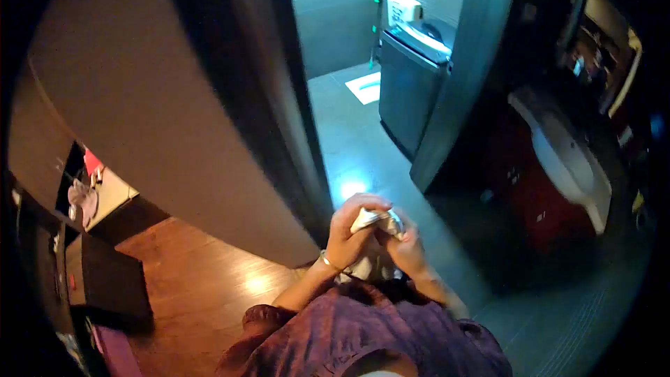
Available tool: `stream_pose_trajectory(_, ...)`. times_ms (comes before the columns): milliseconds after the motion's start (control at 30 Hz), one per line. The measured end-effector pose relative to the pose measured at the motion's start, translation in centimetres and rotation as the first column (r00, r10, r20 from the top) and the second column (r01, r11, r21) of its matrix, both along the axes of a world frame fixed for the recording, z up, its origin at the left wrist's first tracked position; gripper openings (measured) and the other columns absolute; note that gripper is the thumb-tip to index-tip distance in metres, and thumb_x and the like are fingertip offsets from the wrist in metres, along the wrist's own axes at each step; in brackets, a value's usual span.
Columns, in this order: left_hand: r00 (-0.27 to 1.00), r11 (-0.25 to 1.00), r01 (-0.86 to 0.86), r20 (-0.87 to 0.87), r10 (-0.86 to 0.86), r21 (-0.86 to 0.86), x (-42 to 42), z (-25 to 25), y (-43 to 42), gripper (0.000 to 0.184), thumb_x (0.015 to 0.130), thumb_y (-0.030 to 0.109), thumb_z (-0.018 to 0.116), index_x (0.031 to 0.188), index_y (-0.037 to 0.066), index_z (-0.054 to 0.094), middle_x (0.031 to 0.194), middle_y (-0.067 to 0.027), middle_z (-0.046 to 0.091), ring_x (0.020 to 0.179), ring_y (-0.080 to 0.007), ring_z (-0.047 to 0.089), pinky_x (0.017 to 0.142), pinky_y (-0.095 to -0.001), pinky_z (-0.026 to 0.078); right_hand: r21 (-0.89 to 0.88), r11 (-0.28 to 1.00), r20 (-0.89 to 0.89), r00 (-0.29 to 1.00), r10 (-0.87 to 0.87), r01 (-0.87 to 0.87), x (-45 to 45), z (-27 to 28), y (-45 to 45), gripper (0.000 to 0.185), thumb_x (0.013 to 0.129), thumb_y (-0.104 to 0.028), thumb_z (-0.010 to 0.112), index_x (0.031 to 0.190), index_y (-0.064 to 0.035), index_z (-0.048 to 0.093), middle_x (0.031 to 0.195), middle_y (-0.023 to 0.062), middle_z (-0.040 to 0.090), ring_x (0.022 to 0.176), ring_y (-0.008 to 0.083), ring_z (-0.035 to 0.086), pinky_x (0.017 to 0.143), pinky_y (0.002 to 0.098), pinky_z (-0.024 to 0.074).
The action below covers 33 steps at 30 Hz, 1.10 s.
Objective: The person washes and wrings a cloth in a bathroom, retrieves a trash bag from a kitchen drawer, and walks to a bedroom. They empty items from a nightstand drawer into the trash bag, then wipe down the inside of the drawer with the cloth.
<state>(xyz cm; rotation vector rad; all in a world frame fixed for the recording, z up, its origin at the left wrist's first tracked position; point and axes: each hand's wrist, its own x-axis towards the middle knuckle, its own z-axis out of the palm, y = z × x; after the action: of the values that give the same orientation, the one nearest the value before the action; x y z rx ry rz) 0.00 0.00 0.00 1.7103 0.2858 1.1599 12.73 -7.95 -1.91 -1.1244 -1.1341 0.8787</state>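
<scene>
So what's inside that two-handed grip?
A pale bunched item shows between the left hand and right hand; they cover the rest, so its underside can't be seen.

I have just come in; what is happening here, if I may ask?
A person is holding a pale crumpled thing, perhaps a cloth, between the left hand and the right hand, in front of the body. Ahead, through a doorway, is a lit room with what looks like a washing machine; a white sink is to the right.
</scene>
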Motion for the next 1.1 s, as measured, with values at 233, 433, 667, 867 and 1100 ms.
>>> stream_pose_trajectory(233,0.886,0.900,-0.391,-0.188,0.424,0.191,11.5,1.3,9.0,0.041,0.079,0.015,0.067,0.117,0.005,0.059,0.121,-0.0143,0.056,0.112,-0.0280,0.052,0.095,-0.0369,0.042,-0.099,0.910,-0.257,0.894,0.367,-0.402,13.9,0.9,12.9,0.036,0.080,0.001,0.057,0.115,-0.0029,0.054,0.102,0.0046,0.057,0.094,0.0136,0.054,0.081,0.0265,0.0445)
stream_pose_trajectory(433,0.940,0.872,-0.295,-0.280,0.193,-0.390,19.2,-3.7,17.4,0.084,0.077,0.014,0.077,0.144,0.002,0.026,0.129,-0.0100,0.050,0.114,-0.0165,0.049,0.096,-0.0310,0.042,-0.110,0.845,-0.283,0.832,0.477,-0.523,22.2,1.2,24.4,0.031,0.080,-0.002,0.053,0.111,-0.0019,0.053,0.100,0.0017,0.056,0.093,0.0100,0.053,0.079,0.0238,0.0439)
stream_pose_trajectory(667,0.963,0.838,-0.267,-0.091,0.255,-0.476,24.4,-7.7,34.5,0.045,0.090,0.025,0.063,0.124,-0.002,0.051,0.118,-0.0058,0.058,0.104,-0.0130,0.055,0.089,-0.0264,0.045,-0.147,0.852,-0.567,0.748,0.344,-0.503,32.7,0.7,40.8,0.031,0.082,0.000,0.048,0.112,-0.0018,0.053,0.097,0.0077,0.061,0.082,0.0129,0.060,0.070,0.0260,0.0498)
stream_pose_trajectory(867,0.886,0.633,-0.405,-0.113,0.449,-0.660,28.0,-7.0,49.3,0.027,0.090,0.020,0.064,0.107,0.000,0.063,0.101,-0.0046,0.065,0.089,-0.0118,0.060,0.076,-0.0263,0.049,-0.036,0.943,-0.649,0.725,0.230,-0.331,38.7,2.9,55.4,0.034,0.082,-0.007,0.053,0.115,-0.0041,0.053,0.106,0.0105,0.062,0.096,0.0213,0.062,0.085,0.0329,0.0500)
stream_pose_trajectory(1100,0.980,0.641,-0.166,-0.051,0.194,-0.749,31.1,-5.3,62.0,0.044,0.093,0.045,0.054,0.107,0.003,0.057,0.080,-0.0009,0.059,0.069,-0.0092,0.055,0.059,-0.0238,0.046,-0.318,0.562,-0.417,0.646,0.640,-0.763,35.6,-0.3,70.0,0.055,0.081,-0.015,0.071,0.129,-0.0044,0.045,0.096,0.0042,0.060,0.087,0.0133,0.058,0.076,0.0267,0.0477)
